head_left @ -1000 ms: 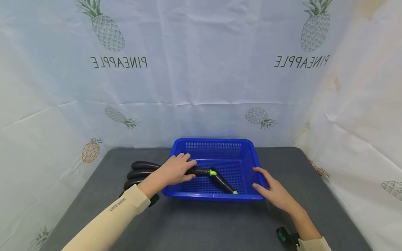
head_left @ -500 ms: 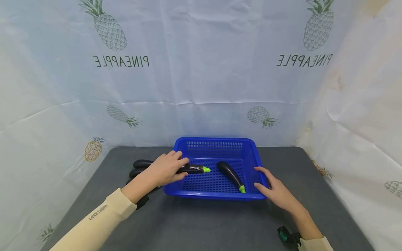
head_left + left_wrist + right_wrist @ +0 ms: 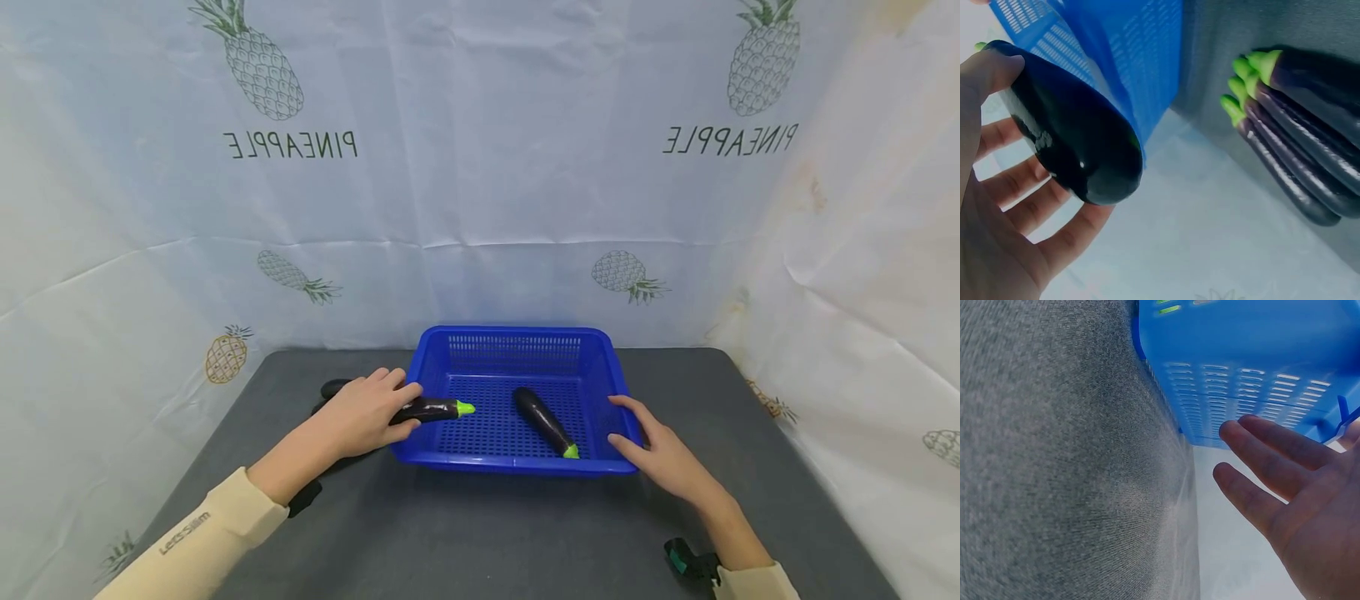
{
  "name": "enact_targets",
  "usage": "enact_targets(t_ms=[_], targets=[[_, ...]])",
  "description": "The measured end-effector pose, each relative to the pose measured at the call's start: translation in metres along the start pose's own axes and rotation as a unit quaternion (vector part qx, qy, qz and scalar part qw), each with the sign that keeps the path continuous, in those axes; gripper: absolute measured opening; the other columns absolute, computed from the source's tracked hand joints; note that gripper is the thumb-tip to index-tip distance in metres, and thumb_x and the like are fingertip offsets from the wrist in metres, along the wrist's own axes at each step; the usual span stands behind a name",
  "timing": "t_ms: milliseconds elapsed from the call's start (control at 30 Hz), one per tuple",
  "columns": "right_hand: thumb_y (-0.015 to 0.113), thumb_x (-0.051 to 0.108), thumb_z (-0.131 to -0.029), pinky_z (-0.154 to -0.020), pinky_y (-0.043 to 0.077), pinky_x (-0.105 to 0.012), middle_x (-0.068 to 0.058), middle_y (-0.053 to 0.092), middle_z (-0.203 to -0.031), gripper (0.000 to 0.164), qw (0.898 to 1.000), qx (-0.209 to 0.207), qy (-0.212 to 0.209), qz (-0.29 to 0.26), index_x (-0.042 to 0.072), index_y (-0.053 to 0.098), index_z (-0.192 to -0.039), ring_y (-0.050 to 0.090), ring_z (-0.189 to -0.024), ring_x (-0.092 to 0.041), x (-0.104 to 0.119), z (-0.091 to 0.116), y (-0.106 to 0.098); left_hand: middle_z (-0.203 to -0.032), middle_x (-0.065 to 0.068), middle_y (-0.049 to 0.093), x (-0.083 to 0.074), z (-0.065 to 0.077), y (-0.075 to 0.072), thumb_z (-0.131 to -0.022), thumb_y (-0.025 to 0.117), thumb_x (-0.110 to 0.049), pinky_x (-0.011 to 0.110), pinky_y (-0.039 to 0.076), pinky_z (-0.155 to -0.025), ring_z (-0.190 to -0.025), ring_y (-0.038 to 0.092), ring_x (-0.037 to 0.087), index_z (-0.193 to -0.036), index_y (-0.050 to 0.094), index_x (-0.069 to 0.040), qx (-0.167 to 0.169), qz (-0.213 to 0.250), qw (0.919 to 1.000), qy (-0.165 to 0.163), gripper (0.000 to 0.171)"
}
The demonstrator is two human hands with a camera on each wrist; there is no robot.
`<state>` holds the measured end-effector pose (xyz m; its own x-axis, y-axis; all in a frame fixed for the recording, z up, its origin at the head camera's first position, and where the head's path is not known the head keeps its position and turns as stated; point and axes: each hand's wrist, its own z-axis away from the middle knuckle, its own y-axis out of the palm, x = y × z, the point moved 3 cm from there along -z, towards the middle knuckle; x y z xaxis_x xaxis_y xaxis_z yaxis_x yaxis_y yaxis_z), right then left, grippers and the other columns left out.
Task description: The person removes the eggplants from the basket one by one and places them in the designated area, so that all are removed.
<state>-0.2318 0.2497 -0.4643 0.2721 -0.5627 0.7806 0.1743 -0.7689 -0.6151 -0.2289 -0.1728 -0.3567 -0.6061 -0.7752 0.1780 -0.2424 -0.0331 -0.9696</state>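
In the head view my left hand (image 3: 360, 417) holds a dark purple eggplant (image 3: 431, 409) by its body, its green stem end pointing right over the left side of a blue plastic basket (image 3: 517, 463). The left wrist view shows the thumb on one side of this eggplant (image 3: 1079, 131) and the fingers under the other. A second eggplant (image 3: 543, 421) lies slanted on the basket floor. My right hand (image 3: 663, 454) grips the basket's right rim. The right wrist view shows several fingers stretched along the outside of its slotted wall (image 3: 1247, 387).
Several more eggplants (image 3: 1304, 134) lie side by side on the dark grey table (image 3: 480, 533), left of the basket. In the head view my left arm mostly hides them. A white curtain (image 3: 495, 167) with pineapple prints hangs behind and at both sides.
My left hand has drawn its eggplant leftward, away from the one in the basket. That other eggplant has shifted and lies fully uncovered. The right hand stays at the rim.
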Motion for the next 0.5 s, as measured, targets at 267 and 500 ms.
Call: enact_targets(t_ms=[267, 500], targets=[[0.060, 0.032, -0.103, -0.090, 0.052, -0.062, -0.033, 0.034, -0.154, 0.063, 1.000, 0.000, 0.010, -0.001, 0.013, 0.032, -0.156, 0.054, -0.124, -0.053, 0.000, -0.001, 0.001, -0.087, -0.003, 0.047, 0.011, 0.018, 0.005, -0.092, 0.074, -0.038, 0.027, 0.036, -0.054, -0.071, 0.040, 0.013, -0.112, 0.065, -0.016, -0.002, 0.017, 0.9995, -0.026, 0.031], [0.060, 0.031, -0.103, -0.090, 0.051, -0.064, -0.034, 0.034, -0.154, 0.063, 1.000, -0.002, 0.010, 0.003, 0.012, 0.032, -0.156, 0.052, -0.125, -0.056, 0.001, 0.000, 0.000, -0.089, -0.003, 0.049, 0.024, 0.036, 0.015, -0.091, 0.074, -0.034, 0.029, 0.040, -0.056, -0.076, 0.046, 0.015, -0.114, 0.065, -0.016, 0.001, 0.041, 0.9973, -0.060, 0.030]])
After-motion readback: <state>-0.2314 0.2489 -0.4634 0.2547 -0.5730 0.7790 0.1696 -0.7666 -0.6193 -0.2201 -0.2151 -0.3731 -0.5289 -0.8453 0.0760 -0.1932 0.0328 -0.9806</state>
